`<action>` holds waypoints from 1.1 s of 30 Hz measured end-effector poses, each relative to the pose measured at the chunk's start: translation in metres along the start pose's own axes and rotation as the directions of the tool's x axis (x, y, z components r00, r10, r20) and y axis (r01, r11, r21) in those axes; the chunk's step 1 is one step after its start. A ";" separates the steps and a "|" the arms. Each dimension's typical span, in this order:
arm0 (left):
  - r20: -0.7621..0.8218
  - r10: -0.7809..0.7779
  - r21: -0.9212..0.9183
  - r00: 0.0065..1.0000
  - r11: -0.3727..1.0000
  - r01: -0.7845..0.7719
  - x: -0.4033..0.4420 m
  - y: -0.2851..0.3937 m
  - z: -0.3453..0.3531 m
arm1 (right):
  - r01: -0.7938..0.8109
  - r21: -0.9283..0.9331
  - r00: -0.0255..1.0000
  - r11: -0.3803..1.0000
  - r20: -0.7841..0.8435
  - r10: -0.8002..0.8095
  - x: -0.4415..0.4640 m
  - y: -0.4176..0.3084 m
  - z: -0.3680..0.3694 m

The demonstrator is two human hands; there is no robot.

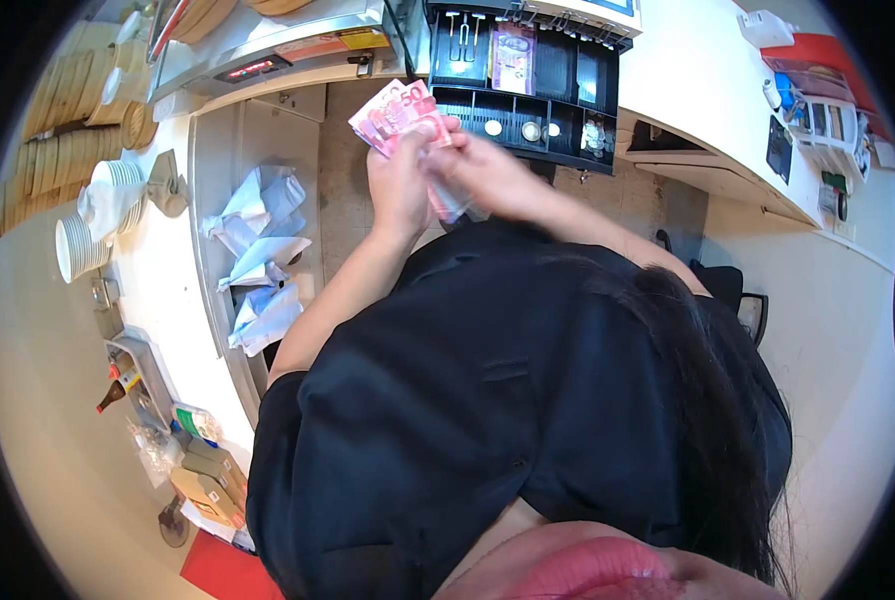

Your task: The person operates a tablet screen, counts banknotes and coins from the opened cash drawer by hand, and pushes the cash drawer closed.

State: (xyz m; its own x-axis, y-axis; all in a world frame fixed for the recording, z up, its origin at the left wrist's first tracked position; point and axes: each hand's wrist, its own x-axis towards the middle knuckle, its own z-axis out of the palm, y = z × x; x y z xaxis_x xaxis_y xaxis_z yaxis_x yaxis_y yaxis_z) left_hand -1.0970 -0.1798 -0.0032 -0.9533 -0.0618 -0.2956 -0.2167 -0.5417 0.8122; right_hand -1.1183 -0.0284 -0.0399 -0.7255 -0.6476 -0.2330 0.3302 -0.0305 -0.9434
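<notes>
- Notes (396, 112), pinkish, one marked 50, fanned above the left hand (399, 192), near the drawer (558, 75); more hanging below the palm.
- Left fingers bent round them, thumb pressed on the front sheet.
- Right hand (483, 180) blurred, fingertips beside the left thumb; cannot tell how far apart or whether gripping.
- Best, probably, to keep a firm pinch and staggered edges, parting sheets singly.
- Thin, bendable paper; black, plastic-looking drawer with boxy wells; round, shiny coins (532, 131).
</notes>
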 end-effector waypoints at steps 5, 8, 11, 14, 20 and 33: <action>0.047 0.055 -0.312 0.997 0.949 -0.038 0.008 0.001 0.004 | -0.024 -0.045 0.991 0.999 -0.133 0.018 -0.009 -0.009 0.006; -0.054 0.157 -0.134 0.986 0.978 -0.163 0.019 -0.005 0.003 | 0.047 -0.537 0.874 0.842 -0.386 -0.295 -0.022 -0.034 -0.005; 0.022 0.032 -0.144 0.999 0.989 -0.029 0.010 -0.005 0.022 | 0.170 -0.782 0.744 0.600 -0.297 -0.598 -0.024 -0.050 -0.010; 0.176 -0.045 -0.059 0.983 0.997 0.056 0.000 -0.010 0.042 | 0.067 -0.930 0.790 0.361 -0.172 -0.589 -0.037 -0.058 -0.003; 0.246 -0.104 -0.223 0.964 0.962 0.161 0.024 0.003 0.044 | 0.114 -0.917 0.849 0.382 -0.110 -0.517 -0.057 -0.076 0.000; 0.036 -0.081 -0.277 0.996 0.957 0.088 0.010 0.005 0.057 | 0.574 0.223 0.683 0.788 -0.662 -0.310 -0.011 -0.089 -0.053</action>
State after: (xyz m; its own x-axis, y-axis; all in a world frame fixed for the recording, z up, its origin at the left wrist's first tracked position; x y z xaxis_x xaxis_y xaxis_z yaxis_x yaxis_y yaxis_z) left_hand -1.1195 -0.1354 0.0269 -0.9398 0.0127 -0.3415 -0.2326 -0.7557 0.6122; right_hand -1.1720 0.0220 0.0341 -0.9972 0.0714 -0.0231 -0.0214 -0.5656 -0.8244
